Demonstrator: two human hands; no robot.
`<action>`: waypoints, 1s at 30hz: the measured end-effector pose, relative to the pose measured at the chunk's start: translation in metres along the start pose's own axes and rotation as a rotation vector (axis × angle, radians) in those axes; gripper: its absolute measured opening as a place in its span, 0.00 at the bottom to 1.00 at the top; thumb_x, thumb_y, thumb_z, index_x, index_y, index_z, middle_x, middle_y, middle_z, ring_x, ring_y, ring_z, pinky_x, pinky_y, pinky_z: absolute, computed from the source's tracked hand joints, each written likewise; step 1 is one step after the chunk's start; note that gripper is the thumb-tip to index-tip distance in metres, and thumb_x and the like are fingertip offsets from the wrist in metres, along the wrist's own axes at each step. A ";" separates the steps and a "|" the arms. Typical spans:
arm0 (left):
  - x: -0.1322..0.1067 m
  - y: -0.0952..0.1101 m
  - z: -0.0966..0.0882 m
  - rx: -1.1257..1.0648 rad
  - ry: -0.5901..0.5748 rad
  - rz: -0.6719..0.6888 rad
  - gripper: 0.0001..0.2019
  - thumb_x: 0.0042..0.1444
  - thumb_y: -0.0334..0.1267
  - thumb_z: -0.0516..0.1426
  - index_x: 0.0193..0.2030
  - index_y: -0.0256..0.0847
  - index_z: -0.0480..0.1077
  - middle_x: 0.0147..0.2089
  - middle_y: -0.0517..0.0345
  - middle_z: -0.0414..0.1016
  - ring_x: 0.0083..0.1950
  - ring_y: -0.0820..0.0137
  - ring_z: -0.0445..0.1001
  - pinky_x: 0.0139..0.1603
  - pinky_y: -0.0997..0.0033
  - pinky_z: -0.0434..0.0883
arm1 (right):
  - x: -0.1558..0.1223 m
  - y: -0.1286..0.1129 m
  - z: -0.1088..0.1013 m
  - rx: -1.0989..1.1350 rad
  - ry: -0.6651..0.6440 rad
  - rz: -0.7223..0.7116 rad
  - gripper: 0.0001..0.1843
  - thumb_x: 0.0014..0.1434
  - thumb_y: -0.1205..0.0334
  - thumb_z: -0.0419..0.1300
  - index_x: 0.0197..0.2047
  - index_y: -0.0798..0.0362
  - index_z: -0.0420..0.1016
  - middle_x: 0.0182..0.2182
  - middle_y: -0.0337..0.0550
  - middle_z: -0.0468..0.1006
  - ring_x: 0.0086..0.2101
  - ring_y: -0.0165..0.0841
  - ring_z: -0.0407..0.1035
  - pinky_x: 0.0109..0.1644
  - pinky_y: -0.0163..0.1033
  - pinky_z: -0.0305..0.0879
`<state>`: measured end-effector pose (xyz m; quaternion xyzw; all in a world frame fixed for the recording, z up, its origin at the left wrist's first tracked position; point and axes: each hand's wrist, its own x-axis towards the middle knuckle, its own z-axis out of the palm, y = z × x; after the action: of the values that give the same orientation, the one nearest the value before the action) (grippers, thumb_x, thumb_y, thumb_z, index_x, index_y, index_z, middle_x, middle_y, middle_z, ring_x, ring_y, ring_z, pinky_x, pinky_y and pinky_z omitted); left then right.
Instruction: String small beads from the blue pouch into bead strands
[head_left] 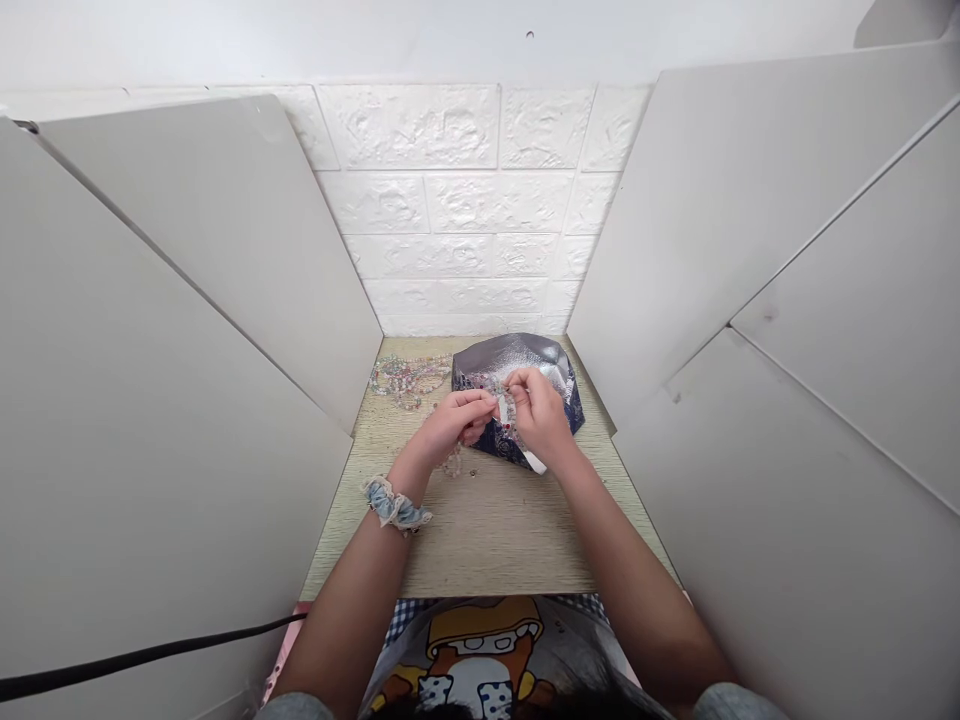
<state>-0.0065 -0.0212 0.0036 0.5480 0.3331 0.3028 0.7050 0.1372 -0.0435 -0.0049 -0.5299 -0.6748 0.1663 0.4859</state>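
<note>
Over the front of the foil-lined navy pouch (525,362), the left hand (457,425) and right hand (541,415) hold a narrow white strip (534,460) with small beads along it, their fingers (480,402) curled close and pinching it. Anything inside the pouch is hidden; its silver lining shows at the top, its patterned navy side below the hands. Left of the pouch, a tangled beaded strand (409,380) lies on the desk (487,540), with a few loose beads (454,462) near its front corner. A frilled blue scrunchie (394,505) circles the left wrist.
</note>
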 end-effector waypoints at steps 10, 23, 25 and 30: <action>-0.008 0.007 -0.010 -0.154 -0.080 0.225 0.09 0.43 0.39 0.57 0.19 0.35 0.68 0.25 0.56 0.64 0.30 0.73 0.64 0.31 0.73 0.63 | 0.013 0.020 -0.020 1.008 0.372 0.529 0.08 0.51 0.60 0.53 0.27 0.50 0.55 0.19 0.31 0.61 0.19 0.24 0.57 0.30 0.34 0.63; -0.014 0.008 -0.018 -0.205 -0.137 0.344 0.08 0.39 0.26 0.55 0.23 0.40 0.74 0.39 0.55 0.67 0.42 0.71 0.65 0.45 0.70 0.64 | 0.015 0.028 -0.021 1.301 0.462 0.746 0.08 0.54 0.69 0.48 0.24 0.53 0.59 0.17 0.30 0.64 0.16 0.21 0.58 0.26 0.30 0.63; -0.014 0.010 -0.019 -0.219 -0.149 0.352 0.08 0.39 0.27 0.54 0.24 0.40 0.74 0.39 0.54 0.68 0.42 0.70 0.65 0.45 0.69 0.64 | 0.014 0.029 -0.021 1.306 0.452 0.738 0.07 0.53 0.69 0.49 0.25 0.53 0.59 0.17 0.29 0.64 0.16 0.21 0.58 0.26 0.30 0.64; -0.017 0.015 -0.018 -0.282 -0.146 0.340 0.10 0.40 0.38 0.53 0.25 0.38 0.74 0.37 0.50 0.66 0.39 0.68 0.66 0.43 0.65 0.65 | 0.015 0.028 -0.020 1.293 0.452 0.747 0.06 0.53 0.69 0.49 0.25 0.53 0.59 0.18 0.30 0.63 0.18 0.22 0.60 0.27 0.31 0.64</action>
<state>-0.0320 -0.0207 0.0175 0.5128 0.1388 0.4203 0.7356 0.1697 -0.0258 -0.0092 -0.3546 -0.1052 0.5671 0.7359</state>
